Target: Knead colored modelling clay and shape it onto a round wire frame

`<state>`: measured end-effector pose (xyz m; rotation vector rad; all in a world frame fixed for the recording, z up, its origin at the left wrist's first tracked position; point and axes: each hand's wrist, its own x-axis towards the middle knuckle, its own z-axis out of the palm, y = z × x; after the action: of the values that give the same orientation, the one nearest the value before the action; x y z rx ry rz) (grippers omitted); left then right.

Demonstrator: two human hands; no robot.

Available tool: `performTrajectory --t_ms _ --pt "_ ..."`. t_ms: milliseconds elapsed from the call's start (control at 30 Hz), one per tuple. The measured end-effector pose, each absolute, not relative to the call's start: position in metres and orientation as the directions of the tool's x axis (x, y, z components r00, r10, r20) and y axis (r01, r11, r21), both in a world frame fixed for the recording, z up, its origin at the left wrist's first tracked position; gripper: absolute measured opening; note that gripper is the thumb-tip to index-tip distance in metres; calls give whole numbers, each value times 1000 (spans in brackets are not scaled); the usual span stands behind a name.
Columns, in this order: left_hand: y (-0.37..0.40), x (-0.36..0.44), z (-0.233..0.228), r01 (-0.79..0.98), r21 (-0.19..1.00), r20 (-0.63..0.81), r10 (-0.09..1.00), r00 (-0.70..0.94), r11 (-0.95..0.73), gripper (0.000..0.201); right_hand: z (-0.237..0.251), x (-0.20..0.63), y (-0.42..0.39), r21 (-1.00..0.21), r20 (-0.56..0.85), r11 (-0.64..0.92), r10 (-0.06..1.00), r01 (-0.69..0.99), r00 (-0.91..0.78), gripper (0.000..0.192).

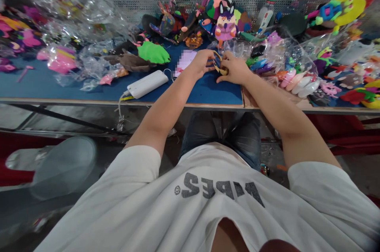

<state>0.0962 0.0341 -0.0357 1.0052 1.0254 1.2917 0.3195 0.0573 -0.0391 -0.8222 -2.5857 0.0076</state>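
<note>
Both hands meet at frame centre over the blue worktop (208,91). The left hand (202,63) and right hand (235,71) together pinch a small tan flat toy piece (221,69).

The person wears a white short-sleeved T-shirt (208,204) of loose cut, its sleeves ending above the elbows and leaving both forearms bare. Dark grey block lettering (219,189) runs across the chest of the T-shirt, seen upside down from above, with a small round mark just left of the lettering. Above the T-shirt's hem, blue denim jeans (222,133) cover the thighs, faded paler along the top. Left hand (203,63) and right hand (236,71) wear no gloves or rings that show.
</note>
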Motion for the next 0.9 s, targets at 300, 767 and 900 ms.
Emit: performTrajectory --t_ms 300,767,900 --pt "31 107 -45 -216 974 -2 965 263 61 12 -41 314 69 -190 434 799 590 571 -681 98" --pt "42 98 -32 -394 913 130 991 46 -101 20 -27 337 65 -200 686 735 577 648 -443 68" --pt "45 91 -29 -470 877 104 994 -22 -102 25 -25 347 73 -241 765 680 572 692 -295 56"
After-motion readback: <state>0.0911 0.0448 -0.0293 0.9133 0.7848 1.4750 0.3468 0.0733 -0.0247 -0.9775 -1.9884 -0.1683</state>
